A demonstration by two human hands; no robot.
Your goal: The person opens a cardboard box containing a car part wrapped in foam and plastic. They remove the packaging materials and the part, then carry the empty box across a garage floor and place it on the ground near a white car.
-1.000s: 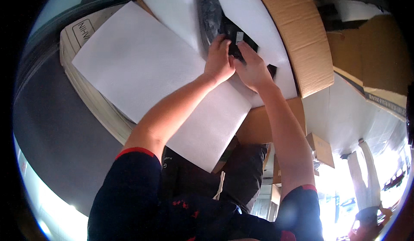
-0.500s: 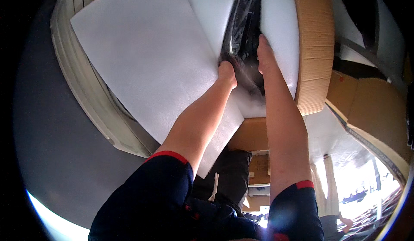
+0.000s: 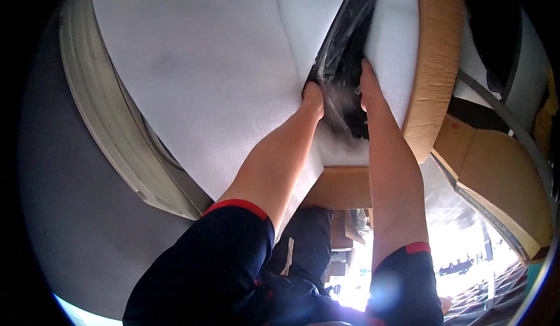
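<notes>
Cardboard, brown and corrugated, forms the open box (image 3: pixel 437 75) that I view from my remote station, its thick wall presumably there to keep the packing upright. Left of the cavity I have a broad, flat, matte white foam sheet (image 3: pixel 198 75), lying so that the slot stays uncovered. White foam padding (image 3: pixel 398 34) lines the box's right side, probably to cushion what sits within. Between the foam faces, down in the slot, is a long black object wrapped in clear, glossy plastic film (image 3: pixel 353 34). My left hand (image 3: pixel 314 97) is at its near left edge; my right hand (image 3: pixel 369 86) reaches down at its right, next to the padding. That spacing suggests support from both sides. The fingers are mostly hidden, so I cannot tell whether they grip.
</notes>
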